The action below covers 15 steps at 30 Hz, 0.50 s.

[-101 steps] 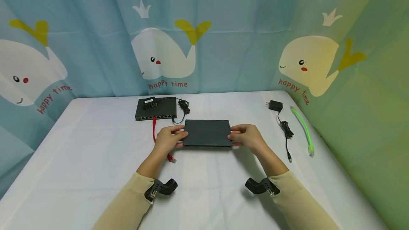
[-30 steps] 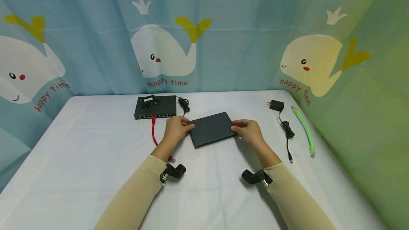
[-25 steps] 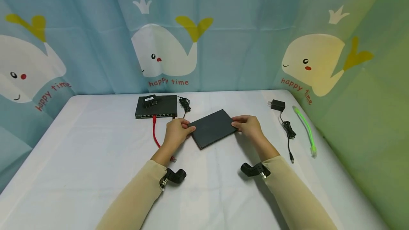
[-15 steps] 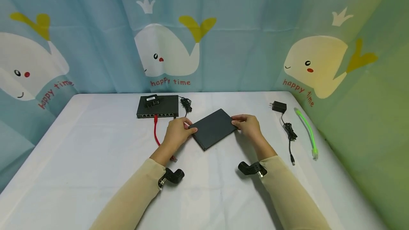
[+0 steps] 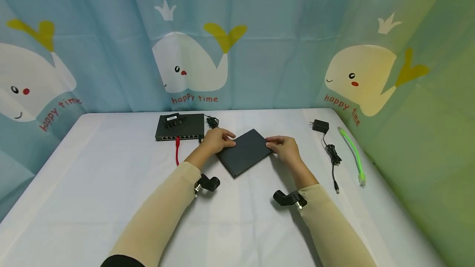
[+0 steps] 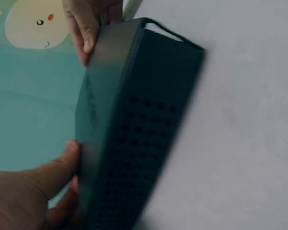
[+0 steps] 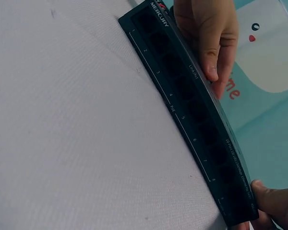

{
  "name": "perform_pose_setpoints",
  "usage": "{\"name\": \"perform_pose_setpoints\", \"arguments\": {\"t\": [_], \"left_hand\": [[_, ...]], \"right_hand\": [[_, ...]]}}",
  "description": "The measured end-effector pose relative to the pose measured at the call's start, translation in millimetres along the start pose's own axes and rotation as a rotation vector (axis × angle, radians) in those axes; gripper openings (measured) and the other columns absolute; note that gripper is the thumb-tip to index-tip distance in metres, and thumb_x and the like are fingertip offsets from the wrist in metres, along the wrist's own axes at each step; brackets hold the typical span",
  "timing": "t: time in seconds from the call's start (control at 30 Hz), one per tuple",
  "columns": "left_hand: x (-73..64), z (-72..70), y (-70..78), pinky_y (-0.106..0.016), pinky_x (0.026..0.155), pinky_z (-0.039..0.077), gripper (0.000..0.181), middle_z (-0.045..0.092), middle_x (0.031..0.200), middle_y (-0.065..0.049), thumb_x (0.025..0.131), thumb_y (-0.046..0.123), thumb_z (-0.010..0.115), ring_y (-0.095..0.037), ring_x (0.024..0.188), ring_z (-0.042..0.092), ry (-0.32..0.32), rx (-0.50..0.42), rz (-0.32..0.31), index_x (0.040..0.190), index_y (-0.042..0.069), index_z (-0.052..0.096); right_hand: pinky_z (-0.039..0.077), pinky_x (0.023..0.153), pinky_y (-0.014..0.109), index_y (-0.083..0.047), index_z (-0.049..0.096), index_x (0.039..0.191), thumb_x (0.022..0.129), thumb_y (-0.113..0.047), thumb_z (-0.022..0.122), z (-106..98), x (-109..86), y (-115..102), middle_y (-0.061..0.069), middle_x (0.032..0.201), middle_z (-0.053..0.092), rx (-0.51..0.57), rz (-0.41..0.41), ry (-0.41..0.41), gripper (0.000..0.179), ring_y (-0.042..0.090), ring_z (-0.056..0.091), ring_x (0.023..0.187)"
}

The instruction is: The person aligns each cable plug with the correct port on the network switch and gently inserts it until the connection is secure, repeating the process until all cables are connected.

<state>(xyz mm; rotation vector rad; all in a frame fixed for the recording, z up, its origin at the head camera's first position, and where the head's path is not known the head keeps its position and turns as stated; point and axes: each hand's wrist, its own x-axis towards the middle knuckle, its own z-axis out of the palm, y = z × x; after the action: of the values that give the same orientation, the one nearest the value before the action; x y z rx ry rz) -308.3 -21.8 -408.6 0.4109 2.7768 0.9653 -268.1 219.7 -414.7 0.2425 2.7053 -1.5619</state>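
Observation:
A flat black network switch (image 5: 245, 151) is turned at an angle in front of me, between both hands. My left hand (image 5: 219, 140) pinches its far left edge, thumb on top; my right hand (image 5: 284, 147) pinches the right corner. In the left wrist view, the vented side (image 6: 144, 124) of the switch shows, with my left thumb (image 6: 60, 170) against its top. The right wrist view shows a row of ports (image 7: 187, 100) and a MERCURY label on the front of the switch. Fingers beneath the switch are partly hidden.
Farther back on the left lies a second switch (image 5: 193, 125), bearing a black power adapter (image 5: 173, 121), with a red network cable (image 5: 177, 149) plugged in. To the right are another adapter (image 5: 320, 125) with a bundled cord and a green network cable (image 5: 352, 151) on the white tabletop (image 5: 92, 176).
The switch has turned counterclockwise from lying square to slanted. My left hand has moved away from me and right, shifting its hold along the far edge; my right hand keeps hold of its end.

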Motion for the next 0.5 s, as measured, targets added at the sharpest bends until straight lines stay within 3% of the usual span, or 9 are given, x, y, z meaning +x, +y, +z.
{"name": "perform_pose_setpoints", "arguments": {"t": [0.1, 0.27, 0.43, 0.5], "left_hand": [[1.4, -2.4, 3.9, -0.039, 0.100, 0.050, 0.033, 0.072, 0.113, -0.004, 0.092, 0.030, 0.071, -0.023, 0.109, 0.063, -0.051, 0.038, -0.012, 0.123, 0.020, 0.071], [-0.4, -5.3, 10.8, -0.039, 0.093, 0.053, 0.033, 0.071, 0.117, 0.001, 0.091, 0.035, 0.070, -0.021, 0.110, 0.063, -0.071, 0.111, -0.083, 0.123, 0.028, 0.071], [-1.0, -7.5, 13.8, -0.038, 0.087, 0.054, 0.033, 0.070, 0.120, 0.004, 0.091, 0.039, 0.069, -0.020, 0.109, 0.063, -0.081, 0.137, -0.114, 0.123, 0.032, 0.070], [-0.7, -8.4, 13.2, -0.037, 0.086, 0.054, 0.033, 0.069, 0.119, 0.005, 0.091, 0.040, 0.069, -0.019, 0.108, 0.063, -0.080, 0.137, -0.120, 0.123, 0.032, 0.070]], "right_hand": [[0.050, 0.067, 0.016, 0.001, 0.070, 0.120, 0.094, -0.010, 0.068, 0.2, -0.7, 0.8, 0.015, 0.106, 0.073, 0.008, 0.010, 0.003, 0.028, -0.001, 0.061, 0.073], [0.053, 0.069, 0.016, 0.002, 0.066, 0.125, 0.094, -0.010, 0.068, 0.9, -5.0, 1.0, 0.016, 0.111, 0.072, 0.082, 0.047, 0.025, 0.034, -0.003, 0.061, 0.074], [0.056, 0.071, 0.012, 0.008, 0.054, 0.136, 0.092, -0.005, 0.068, 5.6, -27.2, 1.6, 0.018, 0.113, 0.064, 0.355, 0.120, 0.147, 0.047, -0.007, 0.059, 0.072], [0.056, 0.073, 0.011, 0.010, 0.048, 0.139, 0.092, -0.002, 0.067, 11.0, -40.1, 0.3, 0.014, 0.111, 0.059, 0.467, 0.146, 0.160, 0.052, -0.007, 0.059, 0.072]]}}
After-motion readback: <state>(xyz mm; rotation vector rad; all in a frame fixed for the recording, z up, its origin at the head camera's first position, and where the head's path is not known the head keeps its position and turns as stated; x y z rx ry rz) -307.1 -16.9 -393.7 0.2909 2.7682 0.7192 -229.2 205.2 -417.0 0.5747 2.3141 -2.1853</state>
